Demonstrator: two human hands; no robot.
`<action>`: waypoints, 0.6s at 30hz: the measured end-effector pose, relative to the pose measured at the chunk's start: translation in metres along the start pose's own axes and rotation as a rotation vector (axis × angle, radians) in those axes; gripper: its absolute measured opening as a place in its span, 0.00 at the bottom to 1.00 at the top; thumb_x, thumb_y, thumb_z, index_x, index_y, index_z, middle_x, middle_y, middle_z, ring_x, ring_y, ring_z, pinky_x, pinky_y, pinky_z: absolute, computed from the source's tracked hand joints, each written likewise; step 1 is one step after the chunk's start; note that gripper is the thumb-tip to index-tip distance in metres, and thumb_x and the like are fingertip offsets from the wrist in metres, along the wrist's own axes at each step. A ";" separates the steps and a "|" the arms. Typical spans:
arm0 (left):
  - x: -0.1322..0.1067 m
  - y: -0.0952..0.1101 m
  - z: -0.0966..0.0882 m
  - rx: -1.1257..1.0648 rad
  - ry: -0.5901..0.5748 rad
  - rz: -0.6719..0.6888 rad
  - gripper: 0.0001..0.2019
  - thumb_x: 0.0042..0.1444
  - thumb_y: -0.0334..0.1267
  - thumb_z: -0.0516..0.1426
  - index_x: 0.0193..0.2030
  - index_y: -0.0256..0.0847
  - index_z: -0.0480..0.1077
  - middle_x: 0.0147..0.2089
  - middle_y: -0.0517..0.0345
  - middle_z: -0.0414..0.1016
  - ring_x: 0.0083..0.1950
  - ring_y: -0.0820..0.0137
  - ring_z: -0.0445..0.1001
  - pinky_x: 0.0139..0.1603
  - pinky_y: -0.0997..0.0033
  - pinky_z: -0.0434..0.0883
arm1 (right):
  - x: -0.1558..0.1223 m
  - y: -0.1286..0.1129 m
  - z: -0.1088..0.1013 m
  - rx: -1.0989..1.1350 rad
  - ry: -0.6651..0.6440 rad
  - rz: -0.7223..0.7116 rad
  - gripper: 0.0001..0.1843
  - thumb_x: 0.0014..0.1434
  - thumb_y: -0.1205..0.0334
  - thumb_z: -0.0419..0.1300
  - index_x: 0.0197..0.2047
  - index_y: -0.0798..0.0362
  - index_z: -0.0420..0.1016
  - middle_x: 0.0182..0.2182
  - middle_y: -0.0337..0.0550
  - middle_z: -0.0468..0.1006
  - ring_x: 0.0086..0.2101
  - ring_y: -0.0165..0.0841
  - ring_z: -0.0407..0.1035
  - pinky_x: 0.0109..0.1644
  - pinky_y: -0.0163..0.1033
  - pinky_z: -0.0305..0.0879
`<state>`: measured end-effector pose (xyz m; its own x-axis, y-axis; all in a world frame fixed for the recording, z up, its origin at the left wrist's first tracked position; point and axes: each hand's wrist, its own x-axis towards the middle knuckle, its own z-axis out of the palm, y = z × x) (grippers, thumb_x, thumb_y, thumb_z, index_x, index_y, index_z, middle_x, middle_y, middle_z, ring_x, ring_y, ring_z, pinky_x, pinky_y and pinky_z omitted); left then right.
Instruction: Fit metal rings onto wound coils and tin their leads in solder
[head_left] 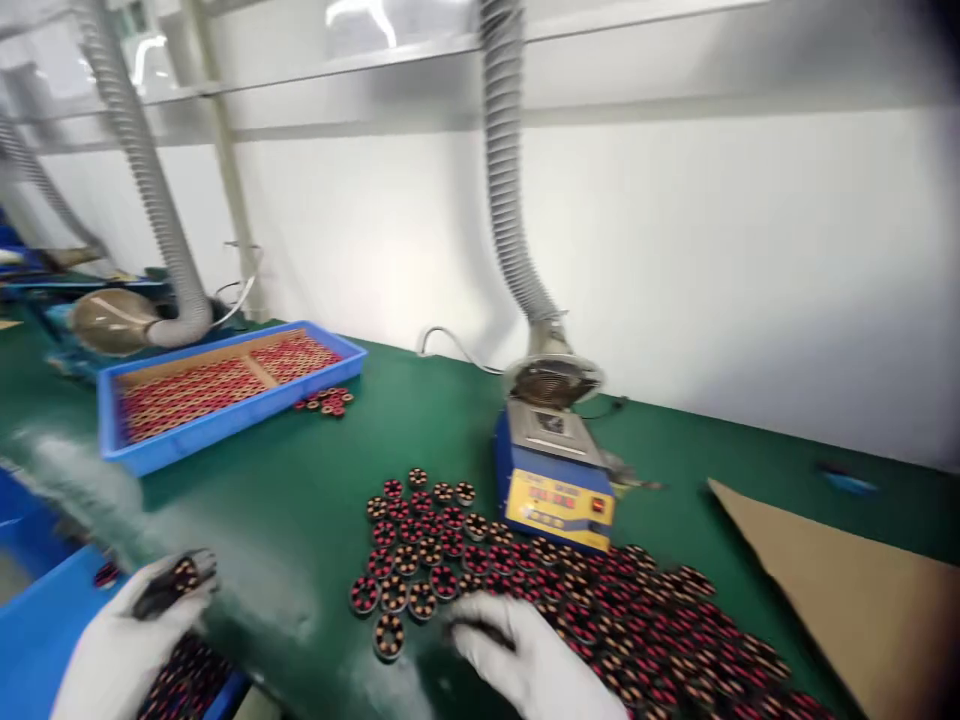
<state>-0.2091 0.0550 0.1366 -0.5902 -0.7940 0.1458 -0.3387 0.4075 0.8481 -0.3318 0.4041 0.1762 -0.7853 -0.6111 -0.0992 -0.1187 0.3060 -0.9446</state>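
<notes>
My gloved left hand (124, 640) clasps a small stack of ring-shaped coils (176, 578) above a blue bin (37, 640). My right hand (525, 650) rests fingers-down on the loose coils (570, 590) spread over the green bench (300, 500); its grip is blurred, impossible to tell.

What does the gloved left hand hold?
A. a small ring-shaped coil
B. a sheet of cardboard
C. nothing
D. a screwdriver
A: the left hand grips a small round coil between its fingertips, above the blue tray at the near left.
</notes>
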 end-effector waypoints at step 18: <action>-0.090 0.280 0.198 -0.401 -0.454 1.015 0.40 0.34 0.28 0.63 0.57 0.50 0.56 0.54 0.56 0.67 0.49 0.64 0.72 0.48 0.69 0.74 | 0.036 -0.053 -0.116 0.775 0.502 -0.503 0.16 0.33 0.59 0.74 0.27 0.52 0.75 0.24 0.40 0.76 0.26 0.32 0.70 0.32 0.35 0.69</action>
<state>-0.3965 0.3299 0.2599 -0.6905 0.0773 0.7192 0.6418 0.5241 0.5598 -0.4244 0.4504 0.2585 -0.9359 -0.1110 0.3342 -0.2196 -0.5580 -0.8002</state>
